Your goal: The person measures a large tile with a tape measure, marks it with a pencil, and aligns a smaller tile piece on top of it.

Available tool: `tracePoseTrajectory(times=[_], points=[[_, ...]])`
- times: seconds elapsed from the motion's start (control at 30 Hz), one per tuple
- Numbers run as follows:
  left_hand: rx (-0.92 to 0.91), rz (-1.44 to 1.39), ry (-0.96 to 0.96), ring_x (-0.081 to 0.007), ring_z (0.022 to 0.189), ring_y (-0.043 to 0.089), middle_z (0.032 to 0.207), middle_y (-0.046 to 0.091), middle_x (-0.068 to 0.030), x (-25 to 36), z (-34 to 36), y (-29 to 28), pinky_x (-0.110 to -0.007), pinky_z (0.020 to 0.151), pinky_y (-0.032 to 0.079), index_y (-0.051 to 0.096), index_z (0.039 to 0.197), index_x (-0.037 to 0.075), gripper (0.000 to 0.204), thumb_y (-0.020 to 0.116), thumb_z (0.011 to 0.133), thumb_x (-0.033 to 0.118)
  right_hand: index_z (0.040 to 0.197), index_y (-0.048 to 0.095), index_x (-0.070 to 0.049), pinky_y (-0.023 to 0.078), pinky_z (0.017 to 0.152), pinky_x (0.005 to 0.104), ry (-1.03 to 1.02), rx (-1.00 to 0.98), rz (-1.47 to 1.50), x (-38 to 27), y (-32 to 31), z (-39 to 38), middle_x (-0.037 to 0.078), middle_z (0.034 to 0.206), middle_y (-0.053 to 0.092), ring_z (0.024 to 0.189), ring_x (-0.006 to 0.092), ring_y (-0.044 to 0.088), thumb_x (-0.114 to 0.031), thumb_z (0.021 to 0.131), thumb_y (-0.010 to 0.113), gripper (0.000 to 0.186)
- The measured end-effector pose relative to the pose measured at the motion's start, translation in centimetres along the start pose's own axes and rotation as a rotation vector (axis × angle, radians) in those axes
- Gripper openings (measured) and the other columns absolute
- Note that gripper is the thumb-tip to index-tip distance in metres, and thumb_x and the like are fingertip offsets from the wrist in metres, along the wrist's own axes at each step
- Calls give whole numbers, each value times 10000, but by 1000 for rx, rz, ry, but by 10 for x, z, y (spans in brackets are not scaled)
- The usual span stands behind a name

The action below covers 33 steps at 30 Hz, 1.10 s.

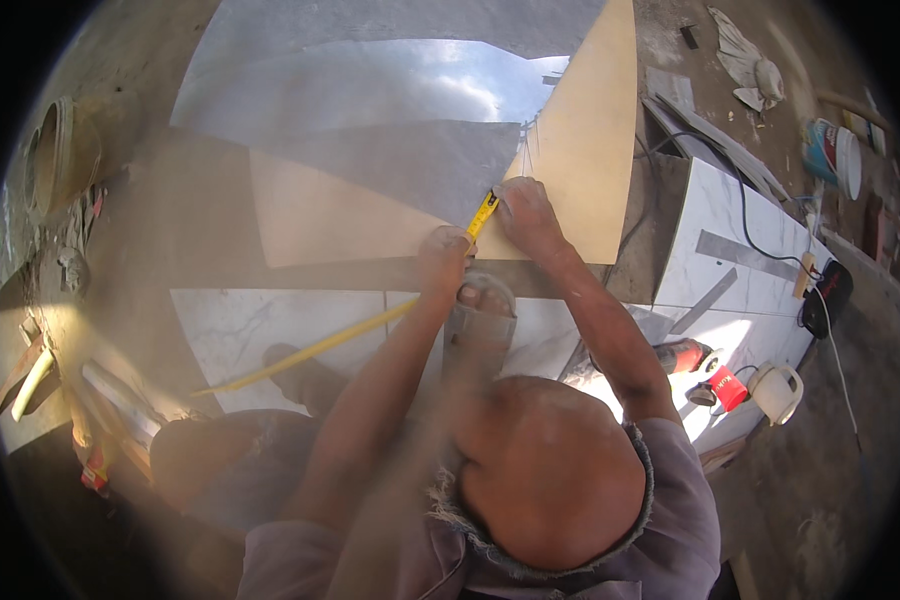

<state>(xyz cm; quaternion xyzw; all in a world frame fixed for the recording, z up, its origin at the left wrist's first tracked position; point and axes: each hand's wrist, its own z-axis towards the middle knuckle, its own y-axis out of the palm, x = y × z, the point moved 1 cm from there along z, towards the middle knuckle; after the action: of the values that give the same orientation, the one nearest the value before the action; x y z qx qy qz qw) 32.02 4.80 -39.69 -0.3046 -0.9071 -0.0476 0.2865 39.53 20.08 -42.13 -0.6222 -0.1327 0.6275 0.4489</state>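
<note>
A yellow tape measure (485, 215) crosses the near part of a large beige board (586, 150), its long strip trailing to the lower left over white marbled tiles (225, 330). My left hand (444, 258) is closed around the strip near the board's front edge. Farther forward and to the right, my right hand (523, 218) pinches the tape beside the angled edge of a grey, glossy area (400, 75) that reflects a bright patch. Below my left hand is my sandalled foot (482, 300), partly hidden by my bare knee (545, 460).
Buckets stand at the left (65, 155) and right (832, 158). A red power tool (675, 358), red can (728, 390), white jug (775, 393), metal strips (730, 250) and cables (745, 200) lie on the right. Loose offcuts (32, 385) are at the lower left.
</note>
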Motion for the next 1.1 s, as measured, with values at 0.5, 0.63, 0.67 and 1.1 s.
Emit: tracePoseTrajectory(times=[0.5, 0.63, 0.67, 1.1], points=[[-2, -53, -18, -106, 643, 590, 789, 675, -79, -1, -1, -3, -240, 606, 491, 639, 928, -11, 168, 607, 846, 132, 949, 567, -23, 417, 794, 425, -10, -13, -26, -4, 4, 8, 141, 933, 567, 879, 328, 536, 22, 730, 628, 232], [-22, 33, 13, -105, 632, 584, 782, 675, -75, 4, 0, -2, -232, 598, 486, 640, 927, -10, 159, 608, 844, 122, 961, 566, -21, 418, 786, 424, -11, -30, -39, 1, -3, 1, 144, 929, 563, 877, 332, 533, 18, 730, 631, 244], [-16, 55, 5, -103, 628, 579, 780, 675, -73, 3, 2, -1, -230, 596, 483, 642, 926, -8, 157, 610, 844, 122, 961, 566, -21, 418, 786, 424, -18, -26, -39, 2, -1, 4, 144, 929, 563, 877, 332, 533, 18, 730, 631, 244], [-21, -5, 3, -110, 639, 578, 779, 671, -68, -1, 2, -4, -237, 595, 481, 650, 928, 4, 166, 591, 830, 125, 947, 575, -14, 423, 765, 430, 5, -16, -32, 0, 5, 5, 161, 936, 553, 873, 344, 523, 1, 755, 626, 199]])
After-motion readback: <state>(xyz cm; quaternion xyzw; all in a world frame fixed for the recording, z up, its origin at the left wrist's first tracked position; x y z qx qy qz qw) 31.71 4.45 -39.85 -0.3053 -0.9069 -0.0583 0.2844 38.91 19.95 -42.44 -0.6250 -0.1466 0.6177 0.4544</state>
